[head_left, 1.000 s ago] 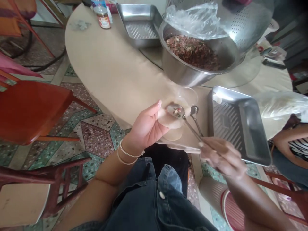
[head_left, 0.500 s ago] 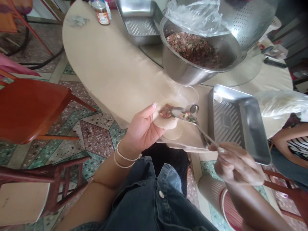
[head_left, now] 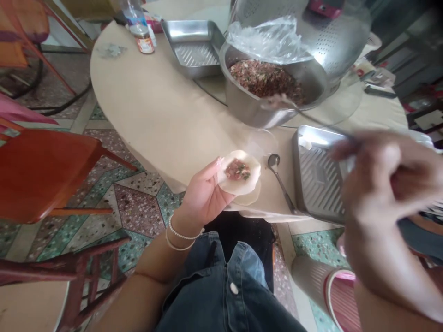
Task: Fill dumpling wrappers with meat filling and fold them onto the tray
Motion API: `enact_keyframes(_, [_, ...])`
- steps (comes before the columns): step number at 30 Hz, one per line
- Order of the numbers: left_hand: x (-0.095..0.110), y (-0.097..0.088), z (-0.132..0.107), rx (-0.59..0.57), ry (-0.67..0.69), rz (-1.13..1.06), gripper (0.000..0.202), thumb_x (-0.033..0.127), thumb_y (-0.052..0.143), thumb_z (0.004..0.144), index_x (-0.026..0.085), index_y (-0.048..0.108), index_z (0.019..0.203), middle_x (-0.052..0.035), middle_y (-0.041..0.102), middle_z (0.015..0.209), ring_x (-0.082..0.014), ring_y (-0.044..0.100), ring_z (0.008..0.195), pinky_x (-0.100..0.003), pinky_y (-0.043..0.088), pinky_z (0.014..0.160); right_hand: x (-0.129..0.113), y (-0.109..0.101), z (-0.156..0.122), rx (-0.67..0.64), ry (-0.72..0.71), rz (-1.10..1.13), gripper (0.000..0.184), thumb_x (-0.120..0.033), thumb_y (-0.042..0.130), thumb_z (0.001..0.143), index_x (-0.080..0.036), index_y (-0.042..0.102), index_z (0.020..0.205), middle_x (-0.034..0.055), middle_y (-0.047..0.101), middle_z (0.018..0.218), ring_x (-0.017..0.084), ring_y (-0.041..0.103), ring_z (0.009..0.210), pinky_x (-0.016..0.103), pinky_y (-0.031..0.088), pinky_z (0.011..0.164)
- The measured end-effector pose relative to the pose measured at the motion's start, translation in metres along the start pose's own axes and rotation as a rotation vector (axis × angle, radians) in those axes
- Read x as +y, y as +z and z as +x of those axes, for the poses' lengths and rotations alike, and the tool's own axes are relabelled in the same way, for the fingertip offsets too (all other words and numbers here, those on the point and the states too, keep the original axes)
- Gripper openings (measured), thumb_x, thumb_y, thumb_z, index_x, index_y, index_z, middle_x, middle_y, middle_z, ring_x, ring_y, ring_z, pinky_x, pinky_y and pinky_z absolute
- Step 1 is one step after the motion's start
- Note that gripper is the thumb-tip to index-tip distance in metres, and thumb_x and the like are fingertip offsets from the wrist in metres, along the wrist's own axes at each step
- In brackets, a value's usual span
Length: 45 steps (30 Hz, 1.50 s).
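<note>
My left hand (head_left: 206, 191) holds a round dumpling wrapper (head_left: 249, 182) from below, thumb on its near edge. A small heap of minced meat filling (head_left: 237, 169) lies at the wrapper's middle. At the right, my right hand (head_left: 384, 170), smeared by motion, is closed on the handle of a spoon (head_left: 294, 107). The spoon's blurred bowl carries some filling in front of the big metal bowl (head_left: 249, 110). Inside that bowl is a large mass of mixed meat filling (head_left: 266, 78). Another wrapper (head_left: 249, 198) lies on the table below the held one.
A second spoon (head_left: 282, 183) rests on the table beside a clear round lid-like disc (head_left: 263, 142). Metal trays stand at right (head_left: 297, 170) and back (head_left: 194, 71). A plastic bag (head_left: 270, 39) hangs over the bowl. A jar (head_left: 143, 41) is at the back left, a bin (head_left: 311, 276) below right.
My right hand has lifted the spoon away from the wrapper, up and right toward the big bowl. Filling stays on the wrapper, which now faces up more openly in my left hand.
</note>
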<state>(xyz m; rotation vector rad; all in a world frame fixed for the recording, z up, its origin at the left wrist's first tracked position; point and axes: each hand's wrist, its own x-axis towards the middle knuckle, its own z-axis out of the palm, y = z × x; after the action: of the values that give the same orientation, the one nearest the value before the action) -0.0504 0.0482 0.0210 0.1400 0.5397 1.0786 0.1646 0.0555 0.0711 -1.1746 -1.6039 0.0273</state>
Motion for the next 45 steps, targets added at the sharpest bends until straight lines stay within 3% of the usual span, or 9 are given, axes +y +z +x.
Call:
enact_keyframes(3, [-0.001, 0.002, -0.003, 0.034, -0.023, 0.006, 0.047, 0.026, 0.027, 0.101, 0.007, 0.070, 0.103, -0.0118, 0.076, 0.103, -0.0238, 0.066, 0.113, -0.040, 0.048, 0.106, 0.015, 0.035, 0.065, -0.104, -0.057, 0.032, 0.034, -0.043, 0.048, 0.095, -0.020, 0.072, 0.088, 0.0046, 0.065, 0.068, 0.013, 0.059, 0.062, 0.030, 0.044, 0.060])
enact_keyframes(6, [0.001, 0.002, -0.007, 0.089, -0.025, 0.009, 0.049, 0.024, 0.026, 0.101, 0.008, 0.071, 0.098, -0.0109, 0.077, 0.097, -0.0214, 0.070, 0.105, -0.039, 0.050, 0.104, 0.038, 0.073, 0.113, -0.220, -0.063, -0.048, 0.031, -0.036, 0.048, 0.095, -0.018, 0.065, 0.075, 0.0015, 0.060, 0.060, 0.012, 0.055, 0.058, 0.028, 0.043, 0.062])
enact_keyframes(13, [0.014, -0.007, -0.013, 0.093, 0.032, 0.034, 0.047, 0.022, 0.027, 0.101, 0.011, 0.073, 0.099, -0.0087, 0.077, 0.100, -0.0195, 0.069, 0.106, -0.038, 0.048, 0.106, 0.036, 0.119, 0.131, -0.329, -0.024, -0.155, 0.036, -0.022, 0.056, 0.088, -0.024, 0.045, 0.053, -0.0009, 0.053, 0.055, 0.014, 0.049, 0.059, 0.031, 0.043, 0.074])
enact_keyframes(20, [0.013, -0.004, -0.010, 0.128, 0.026, 0.001, 0.050, 0.021, 0.026, 0.100, 0.011, 0.074, 0.091, -0.0088, 0.078, 0.093, -0.0176, 0.073, 0.093, -0.034, 0.054, 0.098, 0.035, 0.113, 0.126, -0.275, 0.147, -0.032, 0.026, -0.025, 0.048, 0.091, -0.025, 0.054, 0.066, -0.0021, 0.059, 0.055, 0.013, 0.053, 0.051, 0.030, 0.045, 0.059])
enact_keyframes(25, [0.011, -0.005, -0.009, 0.108, 0.033, 0.001, 0.050, 0.020, 0.027, 0.100, 0.011, 0.075, 0.090, -0.0088, 0.078, 0.095, -0.0185, 0.072, 0.097, -0.037, 0.051, 0.103, 0.037, 0.110, 0.126, -0.270, 0.258, 0.143, 0.023, -0.037, 0.056, 0.090, -0.025, 0.057, 0.071, -0.0039, 0.060, 0.054, 0.010, 0.052, 0.048, 0.027, 0.046, 0.053])
enact_keyframes(32, [0.010, -0.007, -0.006, 0.086, 0.052, 0.038, 0.047, 0.021, 0.029, 0.100, 0.013, 0.074, 0.092, -0.0094, 0.076, 0.104, -0.0206, 0.068, 0.108, -0.041, 0.045, 0.110, 0.036, 0.110, 0.125, -0.198, 0.353, 0.293, 0.023, -0.032, 0.050, 0.092, -0.025, 0.052, 0.071, -0.0033, 0.060, 0.055, 0.012, 0.050, 0.046, 0.027, 0.042, 0.045])
enact_keyframes(37, [0.010, -0.004, -0.005, 0.104, 0.066, 0.030, 0.047, 0.021, 0.028, 0.100, 0.011, 0.073, 0.095, -0.0092, 0.077, 0.100, -0.0201, 0.068, 0.108, -0.039, 0.047, 0.107, 0.054, 0.108, 0.136, -0.099, 0.473, 0.318, 0.031, -0.052, 0.051, 0.091, -0.024, 0.050, 0.075, -0.0037, 0.059, 0.059, 0.011, 0.052, 0.053, 0.026, 0.045, 0.053])
enact_keyframes(41, [0.011, -0.003, -0.004, 0.102, 0.077, 0.036, 0.046, 0.023, 0.028, 0.100, 0.010, 0.072, 0.098, -0.0099, 0.076, 0.102, -0.0200, 0.069, 0.106, -0.035, 0.052, 0.101, 0.058, 0.091, 0.136, -0.065, 0.492, 0.363, 0.027, -0.048, 0.057, 0.083, -0.027, 0.050, 0.068, -0.0012, 0.058, 0.060, 0.016, 0.054, 0.054, 0.033, 0.045, 0.053])
enact_keyframes(45, [0.014, -0.001, -0.002, 0.100, 0.095, 0.038, 0.044, 0.027, 0.030, 0.099, 0.008, 0.068, 0.109, -0.0127, 0.074, 0.108, -0.0234, 0.065, 0.113, -0.039, 0.050, 0.104, 0.031, 0.057, 0.101, -0.111, 0.402, 0.445, 0.021, -0.032, 0.052, 0.085, -0.026, 0.061, 0.068, 0.0006, 0.060, 0.059, 0.014, 0.047, 0.045, 0.030, 0.036, 0.042])
